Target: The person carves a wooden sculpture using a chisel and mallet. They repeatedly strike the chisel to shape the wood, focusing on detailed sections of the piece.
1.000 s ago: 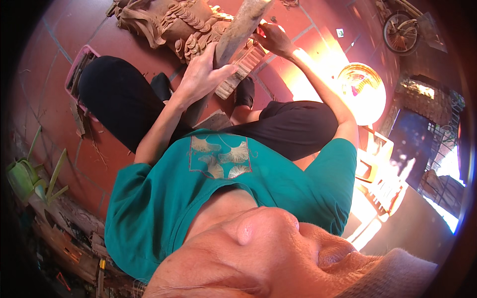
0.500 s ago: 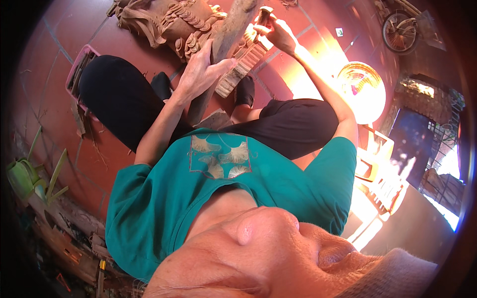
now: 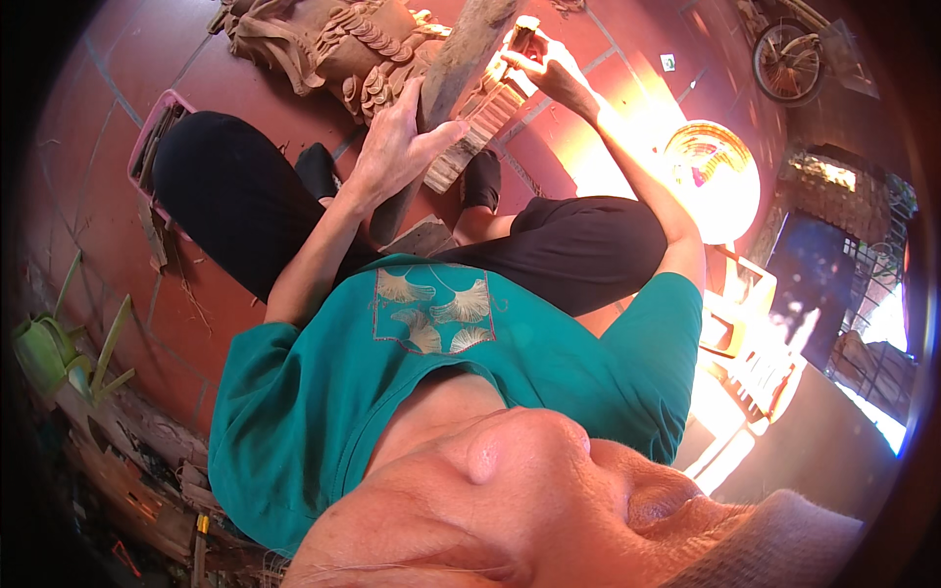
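Note:
A rough, weathered wooden pole (image 3: 461,59) slants up between my hands. My left hand (image 3: 397,152) lies against it, fingers along its left side and thumb across its front. Right of the pole, my right hand (image 3: 557,76) pinches a small dark brown piece (image 3: 520,39) at the far end of a ridged wooden block (image 3: 477,132). The fingers and glare partly hide this piece, so its kind is unclear. Past the pole lies a large brown wood carving (image 3: 343,44) with rows of coin-like discs.
My bent legs in black trousers (image 3: 221,191) flank the work on the red tiled floor (image 3: 108,196). A pink-rimmed tray (image 3: 147,137) sits by my left knee. To the right are a sunlit round basket (image 3: 714,176), a chair (image 3: 750,363) and a wheel (image 3: 787,64).
My right hand has shifted slightly downward and to the right, its fingers changing their hold at the block's far end. The left hand and the pole have barely moved.

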`<action>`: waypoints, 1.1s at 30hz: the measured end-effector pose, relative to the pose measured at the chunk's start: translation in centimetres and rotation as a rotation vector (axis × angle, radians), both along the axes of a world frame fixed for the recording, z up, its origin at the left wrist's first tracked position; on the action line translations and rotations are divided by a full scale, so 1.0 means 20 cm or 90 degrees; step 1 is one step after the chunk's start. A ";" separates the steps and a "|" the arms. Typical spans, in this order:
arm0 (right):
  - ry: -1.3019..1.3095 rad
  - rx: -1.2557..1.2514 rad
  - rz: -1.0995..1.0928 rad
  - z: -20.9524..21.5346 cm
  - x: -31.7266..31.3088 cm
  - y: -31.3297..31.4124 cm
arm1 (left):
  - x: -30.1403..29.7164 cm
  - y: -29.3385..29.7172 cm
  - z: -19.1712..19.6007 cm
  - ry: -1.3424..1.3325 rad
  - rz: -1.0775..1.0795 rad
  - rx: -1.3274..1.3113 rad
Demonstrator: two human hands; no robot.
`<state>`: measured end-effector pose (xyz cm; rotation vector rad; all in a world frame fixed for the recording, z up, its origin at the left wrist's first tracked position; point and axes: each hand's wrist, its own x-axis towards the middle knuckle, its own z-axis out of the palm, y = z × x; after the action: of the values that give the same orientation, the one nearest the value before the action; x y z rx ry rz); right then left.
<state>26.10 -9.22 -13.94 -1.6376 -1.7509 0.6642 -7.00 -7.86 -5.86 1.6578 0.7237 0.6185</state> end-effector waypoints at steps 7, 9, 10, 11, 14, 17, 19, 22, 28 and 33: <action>-0.054 -0.191 -0.067 0.26 -0.14 0.01 | 0.04 -0.03 0.00 -0.013 0.007 -0.022; -0.051 -0.136 0.002 0.18 -0.07 0.02 | 0.05 -0.01 -0.01 0.055 -0.031 -0.022; -0.080 -0.083 -0.046 0.07 -0.03 0.01 | 0.04 0.02 -0.01 0.116 -0.064 -0.015; -0.082 -0.055 -0.039 0.00 0.01 0.02 | 0.03 0.03 0.00 0.176 -0.091 -0.011; -0.106 -0.051 -0.002 0.09 -0.04 0.02 | 0.00 0.02 -0.02 0.077 -0.058 -0.029; -0.130 -0.152 -0.057 0.20 -0.13 0.02 | 0.04 -0.03 0.09 -0.023 0.025 -0.014; -0.163 -0.104 -0.022 0.11 -0.05 0.02 | 0.06 -0.01 0.08 0.041 0.010 0.008; -0.320 -0.083 0.031 0.07 -0.01 0.05 | 0.06 0.05 0.04 0.147 -0.061 0.003; -0.100 -0.071 -0.090 0.17 0.00 0.02 | -0.02 0.04 -0.04 0.082 0.010 -0.092; -0.033 -0.146 -0.173 0.38 -0.09 -0.05 | -0.01 0.04 -0.05 -0.020 0.029 -0.178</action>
<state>24.29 -10.30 -6.33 -2.0213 -1.4906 0.7178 -7.22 -7.09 -6.87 1.3741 0.7882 0.5470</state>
